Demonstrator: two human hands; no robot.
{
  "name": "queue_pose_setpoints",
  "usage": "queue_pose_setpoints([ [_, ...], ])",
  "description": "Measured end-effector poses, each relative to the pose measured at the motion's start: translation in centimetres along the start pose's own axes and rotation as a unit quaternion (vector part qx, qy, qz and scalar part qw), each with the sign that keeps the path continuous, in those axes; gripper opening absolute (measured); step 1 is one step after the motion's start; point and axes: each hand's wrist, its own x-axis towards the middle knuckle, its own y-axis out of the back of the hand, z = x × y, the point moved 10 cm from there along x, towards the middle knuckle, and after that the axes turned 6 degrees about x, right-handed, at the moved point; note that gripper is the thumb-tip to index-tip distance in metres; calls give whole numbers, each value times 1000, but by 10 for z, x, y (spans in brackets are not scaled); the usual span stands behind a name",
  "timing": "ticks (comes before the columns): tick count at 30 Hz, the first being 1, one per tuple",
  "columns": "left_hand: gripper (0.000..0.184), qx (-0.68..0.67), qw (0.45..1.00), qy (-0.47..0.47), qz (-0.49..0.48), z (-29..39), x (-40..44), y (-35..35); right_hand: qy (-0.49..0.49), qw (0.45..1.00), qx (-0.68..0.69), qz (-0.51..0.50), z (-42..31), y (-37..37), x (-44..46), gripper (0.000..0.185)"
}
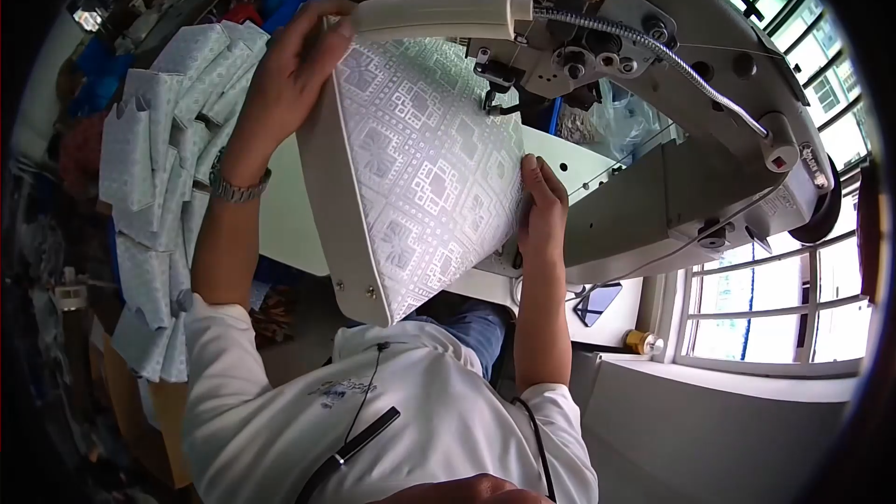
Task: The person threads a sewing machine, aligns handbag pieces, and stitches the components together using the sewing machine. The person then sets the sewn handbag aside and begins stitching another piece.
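A silver-white handbag body with an embossed geometric pattern is held up tilted in front of me. Its plain white side strip faces left and carries small metal studs near the lower end. My left hand is closed on the bag's upper left edge, its fingertips beside the white lamp. Lower on the right, my right hand grips the opposite edge, with the thumb in front and the fingers partly hidden. Just behind the top of the bag is the sewing machine's needle and presser foot area.
The white lamp on its flexible metal neck crosses above the bag. The sewing machine arm fills the right side. A pile of similar patterned pieces stands at left. A phone and thread spool lie near the window.
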Motion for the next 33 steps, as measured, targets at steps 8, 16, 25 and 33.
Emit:
queue_pose_setpoints([
  [8, 31, 185, 966, -146, -110, -21, 65, -174, -147, 981, 122, -9, 123, 62, -8, 43],
  [16, 45, 238, 916, -46, -318, -33, 70, -205, -196, 968, 152, -36, 179, 46, -26, 43],
  [25, 66, -21, 990, -108, -89, 78, -42, -74, 132, 973, -187, -15, 3, 6, -28, 47],
  [33, 62, 209, 940, -228, -144, 133, -114, -77, 153, 961, -197, -121, -51, -86, -31, 59],
])
